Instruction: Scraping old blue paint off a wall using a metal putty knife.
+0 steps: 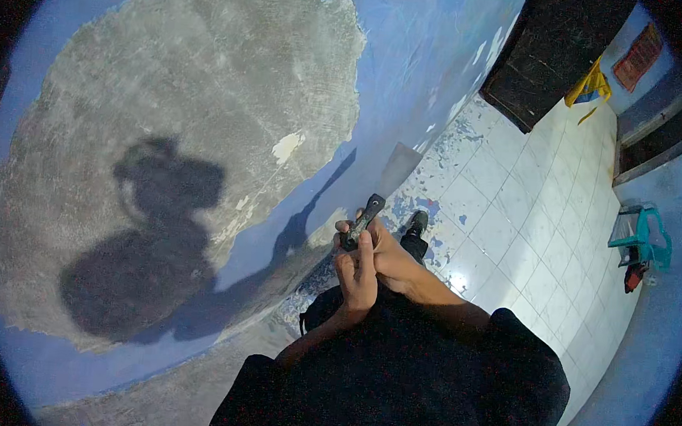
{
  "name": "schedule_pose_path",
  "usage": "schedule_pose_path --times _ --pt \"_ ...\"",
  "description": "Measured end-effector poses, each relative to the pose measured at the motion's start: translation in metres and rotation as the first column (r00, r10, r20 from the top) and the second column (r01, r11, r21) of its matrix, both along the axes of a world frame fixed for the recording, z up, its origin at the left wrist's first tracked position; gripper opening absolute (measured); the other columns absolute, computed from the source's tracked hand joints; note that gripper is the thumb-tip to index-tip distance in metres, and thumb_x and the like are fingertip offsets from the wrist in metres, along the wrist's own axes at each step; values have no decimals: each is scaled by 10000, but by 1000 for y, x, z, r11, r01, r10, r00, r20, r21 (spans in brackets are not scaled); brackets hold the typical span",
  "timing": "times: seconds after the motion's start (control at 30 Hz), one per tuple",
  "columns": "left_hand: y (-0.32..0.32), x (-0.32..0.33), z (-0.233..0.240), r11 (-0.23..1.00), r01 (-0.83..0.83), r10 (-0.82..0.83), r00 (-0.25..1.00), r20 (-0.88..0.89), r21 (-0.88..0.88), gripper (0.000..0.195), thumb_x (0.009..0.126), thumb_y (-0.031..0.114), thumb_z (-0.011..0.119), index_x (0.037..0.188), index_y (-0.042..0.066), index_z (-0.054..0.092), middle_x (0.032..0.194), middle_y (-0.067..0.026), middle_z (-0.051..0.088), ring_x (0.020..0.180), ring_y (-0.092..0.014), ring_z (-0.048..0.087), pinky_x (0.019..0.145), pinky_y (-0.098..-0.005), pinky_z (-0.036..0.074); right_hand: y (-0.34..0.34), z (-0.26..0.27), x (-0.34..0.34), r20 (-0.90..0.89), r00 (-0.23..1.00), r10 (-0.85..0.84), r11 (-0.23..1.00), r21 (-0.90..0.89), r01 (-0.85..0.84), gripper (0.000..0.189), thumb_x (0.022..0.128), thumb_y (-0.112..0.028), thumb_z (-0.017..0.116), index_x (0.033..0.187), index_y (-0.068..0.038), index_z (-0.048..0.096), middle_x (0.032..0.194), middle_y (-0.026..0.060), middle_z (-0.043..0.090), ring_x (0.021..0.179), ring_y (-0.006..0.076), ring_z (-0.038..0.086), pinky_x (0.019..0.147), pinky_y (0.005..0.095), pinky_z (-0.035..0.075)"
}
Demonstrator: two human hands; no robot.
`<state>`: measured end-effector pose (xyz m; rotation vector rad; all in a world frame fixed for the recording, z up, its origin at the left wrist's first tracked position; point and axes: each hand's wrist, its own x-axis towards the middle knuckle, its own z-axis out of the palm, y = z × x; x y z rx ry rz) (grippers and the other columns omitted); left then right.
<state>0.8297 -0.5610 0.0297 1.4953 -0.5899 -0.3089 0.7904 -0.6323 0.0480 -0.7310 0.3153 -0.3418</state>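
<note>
A dark hand tool, seen by its black handle with a hole near the end, is held in front of my body; its exact kind cannot be told. My right hand grips it from the right, with fingers wrapped behind it. Against its lower end lie the fingers of my left hand, the index finger stretched along it. Whether the left hand also grips the tool is unclear. Beyond both hands stands a blue wall with a large bare grey patch, on which my shadow falls.
Paint flakes lie on the white tiled floor along the wall's foot. A dark cabinet stands at the upper right, a yellow cloth or bag beside it. A teal plastic chair is at the far right. My shoe is near the wall.
</note>
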Motion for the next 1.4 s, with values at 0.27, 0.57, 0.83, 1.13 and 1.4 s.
schedule_pose_path --times 0.27,0.57,0.83,1.13,1.4 --pt "12 20 15 993 115 -116 991 65 10 494 997 275 466 592 24 337 509 -23 303 482 -141 297 484 -376 220 -24 21 2 85 986 -141 534 -833 148 610 746 -25 724 1169 -79 288 1044 61 363 971 170 394 890 315 356" --pt "34 56 16 988 18 5 989 146 -152 359 1027 277 402 827 4 523 646 -37 457 563 -122 411 551 -292 347 -28 49 -2 -73 997 0 911 -410 -30 264 1000 -266 478 1098 -30 412 810 29 439 690 108 464 631 252 423" --pt "33 64 13 995 25 -17 996 84 -96 419 1043 313 347 806 22 532 647 -38 473 560 -106 400 556 -288 343 -39 33 0 10 926 -377 713 -635 298 315 1038 -274 363 1074 0 515 735 -1 438 634 106 425 664 271 399" --pt "18 40 11 994 78 -83 995 -64 -76 410 1042 301 363 795 12 516 670 -34 490 599 -107 427 590 -299 373 -13 65 2 -100 990 -100 987 -135 86 202 1019 -271 429 1026 -71 404 640 9 434 426 101 425 390 230 338" --pt "14 44 10 986 152 -161 977 -136 -74 348 1032 225 400 773 15 500 668 -13 463 594 -90 395 573 -286 339 -49 76 39 -98 964 -245 969 -6 246 276 1002 -356 452 976 -83 424 597 -29 372 371 68 284 336 213 204"
